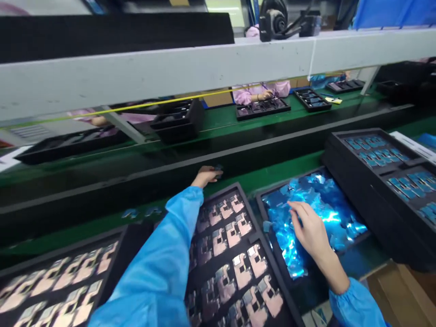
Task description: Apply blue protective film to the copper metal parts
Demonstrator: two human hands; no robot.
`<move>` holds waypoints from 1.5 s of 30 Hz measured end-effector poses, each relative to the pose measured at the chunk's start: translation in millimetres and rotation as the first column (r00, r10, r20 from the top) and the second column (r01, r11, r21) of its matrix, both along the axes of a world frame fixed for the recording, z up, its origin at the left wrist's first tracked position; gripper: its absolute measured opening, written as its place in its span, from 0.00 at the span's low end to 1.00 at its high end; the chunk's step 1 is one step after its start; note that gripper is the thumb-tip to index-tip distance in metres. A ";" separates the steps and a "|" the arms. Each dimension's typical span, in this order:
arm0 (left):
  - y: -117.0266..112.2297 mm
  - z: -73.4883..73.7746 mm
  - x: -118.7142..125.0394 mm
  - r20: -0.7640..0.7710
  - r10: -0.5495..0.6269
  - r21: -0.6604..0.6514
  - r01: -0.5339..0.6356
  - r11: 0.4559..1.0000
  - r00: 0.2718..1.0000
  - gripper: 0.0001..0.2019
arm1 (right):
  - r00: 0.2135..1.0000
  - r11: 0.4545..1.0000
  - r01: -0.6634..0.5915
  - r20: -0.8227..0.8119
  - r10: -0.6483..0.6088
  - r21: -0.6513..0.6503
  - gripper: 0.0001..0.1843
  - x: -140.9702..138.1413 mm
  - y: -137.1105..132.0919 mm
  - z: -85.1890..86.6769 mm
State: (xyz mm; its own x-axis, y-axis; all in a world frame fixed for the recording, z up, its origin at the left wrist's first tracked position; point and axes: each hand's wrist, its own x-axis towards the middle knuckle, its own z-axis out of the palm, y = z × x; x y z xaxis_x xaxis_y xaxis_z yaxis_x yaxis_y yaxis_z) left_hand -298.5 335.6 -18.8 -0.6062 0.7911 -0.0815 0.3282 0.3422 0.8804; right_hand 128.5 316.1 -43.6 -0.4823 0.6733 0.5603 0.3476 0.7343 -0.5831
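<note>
Our left hand (205, 176) is stretched out just past the far end of the middle tray (238, 247), fingers closed on a small dark piece (219, 171). That piece is right at the left fingertips, over the worktop (289, 170), so left is clearly the nearer hand. The middle tray runs lengthwise away from us, its far end leaning left, with our left sleeve (173, 240) across it.

Our right hand (293, 213) is well apart, over the film tray (356, 241), fingers loosely bent; honestly can't tell if it's got a scrap or nothing.

Containers: the middle tray has rows of pinkish boards (243, 271), the left tray (126, 254) has similar ones, the film tray is heaped with shiny blue film (330, 204), and the stacked trays (361, 200) far right hold blue-topped pieces (407, 184).
</note>
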 end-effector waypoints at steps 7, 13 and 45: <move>-98.6 68.8 166.1 0.065 -0.234 0.115 0.225 0.967 0.970 0.18 | 0.923 0.907 -0.251 -0.366 0.120 -0.337 0.19 2.5 -28.2 48.3; -172.3 92.3 291.1 0.037 -0.338 0.184 0.326 0.927 0.940 0.18 | 0.885 0.815 -0.380 -0.427 0.183 -0.439 0.15 24.2 -56.7 69.3; -216.6 33.6 390.9 0.450 -0.113 0.338 -0.052 0.940 0.886 0.19 | 0.978 0.999 -0.020 -0.209 0.028 0.039 0.09 97.8 -93.2 40.8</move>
State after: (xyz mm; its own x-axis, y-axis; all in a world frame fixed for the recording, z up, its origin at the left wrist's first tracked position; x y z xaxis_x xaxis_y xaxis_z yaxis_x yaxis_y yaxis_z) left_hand 92.4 119.0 14.9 -0.5401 0.8384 -0.0728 -0.1330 0.0004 0.9911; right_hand 226.3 222.9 -2.8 -0.3677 0.6405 0.6742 0.2028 0.7628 -0.6140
